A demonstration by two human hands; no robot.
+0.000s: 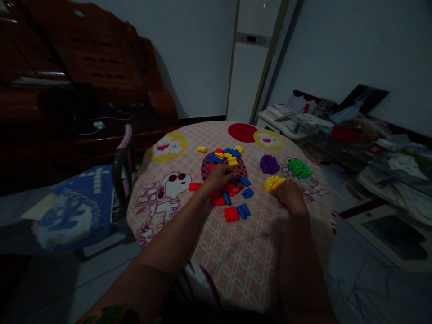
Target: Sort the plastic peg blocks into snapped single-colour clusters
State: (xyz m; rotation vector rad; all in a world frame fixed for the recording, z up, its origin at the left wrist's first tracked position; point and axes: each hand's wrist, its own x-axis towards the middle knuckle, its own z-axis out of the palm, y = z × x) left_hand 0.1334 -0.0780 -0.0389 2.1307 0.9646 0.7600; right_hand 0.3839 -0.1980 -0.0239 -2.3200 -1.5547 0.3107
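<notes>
Small ridged plastic pieces lie in a loose spread at the middle of the round table. Among them are red pieces (231, 214), blue pieces (247, 193) and yellow pieces (232, 161). My left hand (220, 177) reaches over this spread with its fingers curled down, closed near a blue bit; what they hold is hidden. On the right, my right hand (290, 196) has its fingers closed at the near edge of a bunch of yellow plastic pieces (274, 182). Beyond that bunch sit a purple bunch (269, 164) and a green bunch (300, 168).
A patterned cloth covers the round table (236, 243). At the left stands a chair with a blue cloth (77, 207), with a wooden sofa (101, 67) behind. A cluttered glass-topped stand (340, 139) is close on the right. A tall white cabinet (251, 67) stands beyond.
</notes>
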